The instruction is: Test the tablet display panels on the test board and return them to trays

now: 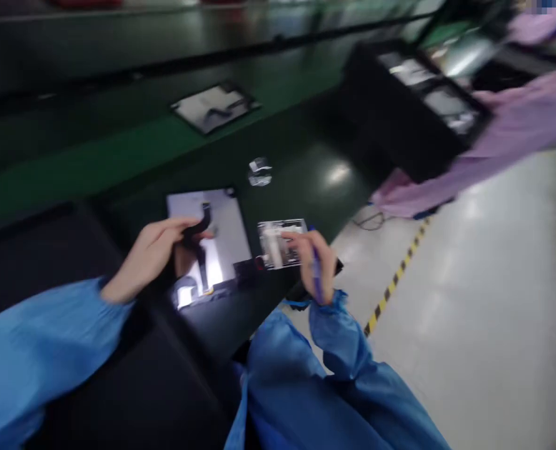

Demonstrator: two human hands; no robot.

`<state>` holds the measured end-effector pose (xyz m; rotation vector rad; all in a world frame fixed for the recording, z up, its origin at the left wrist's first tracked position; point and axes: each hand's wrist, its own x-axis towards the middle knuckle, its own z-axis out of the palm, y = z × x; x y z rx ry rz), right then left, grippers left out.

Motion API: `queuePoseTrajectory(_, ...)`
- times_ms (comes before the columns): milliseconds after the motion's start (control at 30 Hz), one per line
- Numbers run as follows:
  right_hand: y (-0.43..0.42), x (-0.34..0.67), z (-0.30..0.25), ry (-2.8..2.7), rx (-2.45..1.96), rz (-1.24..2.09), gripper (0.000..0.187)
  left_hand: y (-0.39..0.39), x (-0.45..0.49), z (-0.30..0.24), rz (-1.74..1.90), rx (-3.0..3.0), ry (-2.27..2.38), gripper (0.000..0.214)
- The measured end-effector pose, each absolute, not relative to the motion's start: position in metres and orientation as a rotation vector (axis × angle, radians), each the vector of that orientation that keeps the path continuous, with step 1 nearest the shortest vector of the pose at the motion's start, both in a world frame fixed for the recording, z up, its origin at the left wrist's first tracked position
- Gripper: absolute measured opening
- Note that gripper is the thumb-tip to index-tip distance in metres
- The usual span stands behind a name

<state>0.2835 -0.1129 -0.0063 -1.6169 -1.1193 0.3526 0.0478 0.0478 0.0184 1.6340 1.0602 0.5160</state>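
Observation:
A flat display panel (230, 226) with a shiny, pale grey back lies on the dark green bench. My left hand (149, 255) pinches a black flex cable (205, 219) above this panel, the cable's free end curving upward. In my right hand (322, 259) a blue-purple pen-like tool (317, 278) lies against the palm. That hand's fingertips reach onto a small whitish sheet (271, 240) with dark markings, right of the panel. Blur hides whether the fingertips have hold of anything on it.
A crumpled clear piece of film (260, 172) lies beyond the panel. Another panel (215, 106) rests farther back. At right stands a black box (400, 112) with panels on top, beside a person in pink sleeves (516, 125). Black-and-yellow tape (397, 275) marks the floor.

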Motion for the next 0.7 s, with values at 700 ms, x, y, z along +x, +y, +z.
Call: queuePoseTrajectory(700,-0.054,0.224,-0.022,-1.39,-1.762,0.752,0.048,0.086,0.072,0.0,0.489,0.831,0.621,0.016)
